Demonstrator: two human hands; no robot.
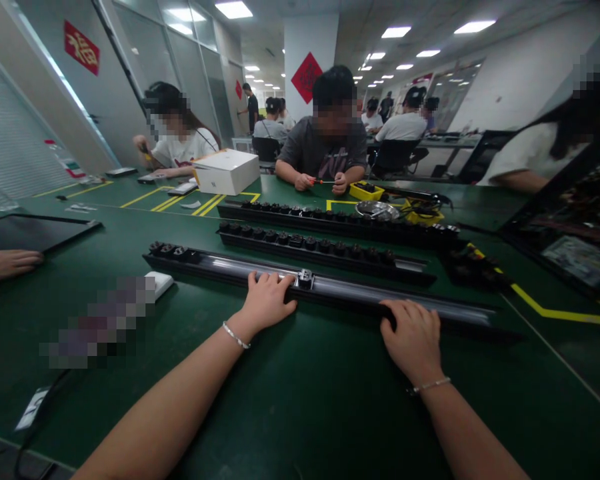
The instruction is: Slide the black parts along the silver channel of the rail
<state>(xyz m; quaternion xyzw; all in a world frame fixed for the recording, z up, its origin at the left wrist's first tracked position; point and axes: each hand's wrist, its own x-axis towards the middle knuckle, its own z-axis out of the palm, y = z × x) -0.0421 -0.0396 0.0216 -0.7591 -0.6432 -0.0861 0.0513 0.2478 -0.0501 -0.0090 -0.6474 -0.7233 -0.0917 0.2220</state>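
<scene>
The green desk (300,400) carries three long black rails; the nearest rail (340,293) lies crosswise before the person. The left hand (266,301) rests flat on it, fingers loosely spread, beside a small slider block (305,278). The right hand (414,337) lies palm-down, fingers curled over the rail's near edge.

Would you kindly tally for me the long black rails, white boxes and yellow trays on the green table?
Long black rails: 3, the nearest under the left hand and right hand, then the middle and far ones.
White boxes: 1.
Yellow trays: 2.
Total: 6.
</scene>
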